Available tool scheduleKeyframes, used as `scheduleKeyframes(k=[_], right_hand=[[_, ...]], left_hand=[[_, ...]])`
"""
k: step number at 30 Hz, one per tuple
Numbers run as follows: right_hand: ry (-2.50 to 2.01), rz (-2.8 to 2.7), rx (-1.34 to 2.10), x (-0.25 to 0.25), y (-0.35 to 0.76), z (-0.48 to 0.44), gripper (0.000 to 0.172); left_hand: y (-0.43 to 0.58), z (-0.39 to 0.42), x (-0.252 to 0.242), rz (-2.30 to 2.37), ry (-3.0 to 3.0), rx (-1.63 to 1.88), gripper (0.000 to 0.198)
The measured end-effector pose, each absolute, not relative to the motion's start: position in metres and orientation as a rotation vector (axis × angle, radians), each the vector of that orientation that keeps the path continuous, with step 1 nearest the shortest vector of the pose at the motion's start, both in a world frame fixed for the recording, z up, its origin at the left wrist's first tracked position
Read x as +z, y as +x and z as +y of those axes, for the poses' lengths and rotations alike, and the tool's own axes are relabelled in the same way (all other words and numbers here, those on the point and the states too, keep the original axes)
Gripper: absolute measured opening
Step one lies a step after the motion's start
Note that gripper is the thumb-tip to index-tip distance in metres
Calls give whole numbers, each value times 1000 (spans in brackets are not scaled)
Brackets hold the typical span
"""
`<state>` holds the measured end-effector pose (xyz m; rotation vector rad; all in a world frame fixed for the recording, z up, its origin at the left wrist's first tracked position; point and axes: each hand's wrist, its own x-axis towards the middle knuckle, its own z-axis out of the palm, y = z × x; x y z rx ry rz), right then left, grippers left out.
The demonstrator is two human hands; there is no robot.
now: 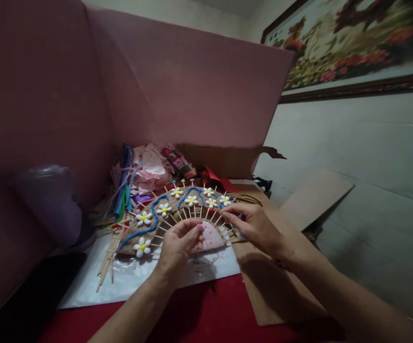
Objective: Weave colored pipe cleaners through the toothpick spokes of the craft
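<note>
A fan-shaped craft [172,216] of twine wound over wooden sticks stands before me, decorated with white daisies [142,247] and a wavy blue line [155,216]. Small coloured dots cap several sticks along its top. My left hand [180,243] is in front of the fan's lower middle, thumb and fingers closed on a small pink piece [201,229]. Over the fan's right side, my right hand [254,226] has its fingertips pressed together. Whatever they pinch is too small to make out. Behind my left fingers shows a pale pink spotted half-round piece [211,238].
White paper [88,281] lies under the fan on a red surface [192,314]. Loose sticks [104,264] are at the left, with pipe cleaners [122,190] and crumpled pink paper [151,164] behind. Cardboard [274,295] lies right; a pink panel [192,85] rises at the back.
</note>
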<state>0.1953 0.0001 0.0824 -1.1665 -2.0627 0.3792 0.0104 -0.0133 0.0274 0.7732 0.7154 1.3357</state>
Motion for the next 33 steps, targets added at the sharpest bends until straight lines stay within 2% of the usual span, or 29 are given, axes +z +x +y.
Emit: scheduleKeyframes(k=[5,14,23,28,33], right_hand=[[-1213,-1948,528,65,222,-23,18],[-1022,-1775,899,35,161,-21,14],[-1013,-1874,758,36,164,-13,13],[-1019,-2046,480,36,165,-14,11],[-985,-2065,431,21,167,-13,12]], left_hand=[[13,-14,27,722,796,1256,26],[15,-16,23,732,1020,1228,16],[15,-16,25,832,1122,1236,22],[14,-15,20,1021,1404,1215,22],[9,-12,14,1151,1706,1100,24]])
